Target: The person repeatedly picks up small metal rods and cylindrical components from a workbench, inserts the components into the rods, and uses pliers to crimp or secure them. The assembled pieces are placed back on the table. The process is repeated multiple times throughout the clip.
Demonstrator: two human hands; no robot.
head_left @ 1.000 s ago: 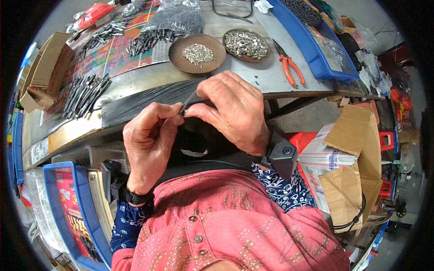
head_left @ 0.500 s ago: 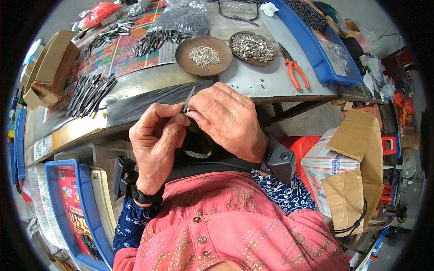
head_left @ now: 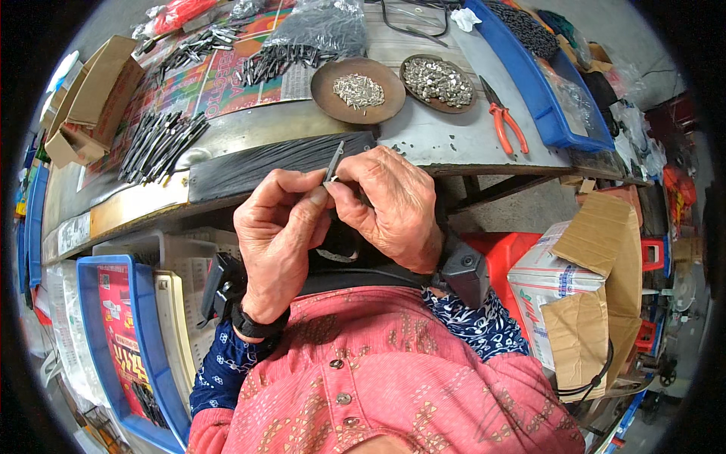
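In front of my chest, just off the near edge of the bench, both hands meet on one small, narrow, dark grey part (head_left: 335,157). My left hand (head_left: 278,227) pinches its lower end between thumb and fingertips. From the other side, the thumb and fingers of my right hand (head_left: 395,203) close on it as well. The part stands tilted upward between the fingertips, and its lower end is hidden. Beyond the hands lies a ridged black pad or bundle (head_left: 265,164) along the bench edge. A round brown dish (head_left: 321,94) holds small silvery pins (head_left: 359,91).
A second dish carries small metal pieces (head_left: 439,82). Orange-handled pliers (head_left: 505,125) lie beside a blue bin (head_left: 556,121). Dark strips (head_left: 162,146) are piled at the left near a cardboard box (head_left: 94,106). An open carton (head_left: 578,280) stands at my right, a blue tray (head_left: 98,333) at my left.
Both hands, with the part between them, sit slightly further right in the picture, and the bench scene has shifted the same way. The pinch on the part is kept.
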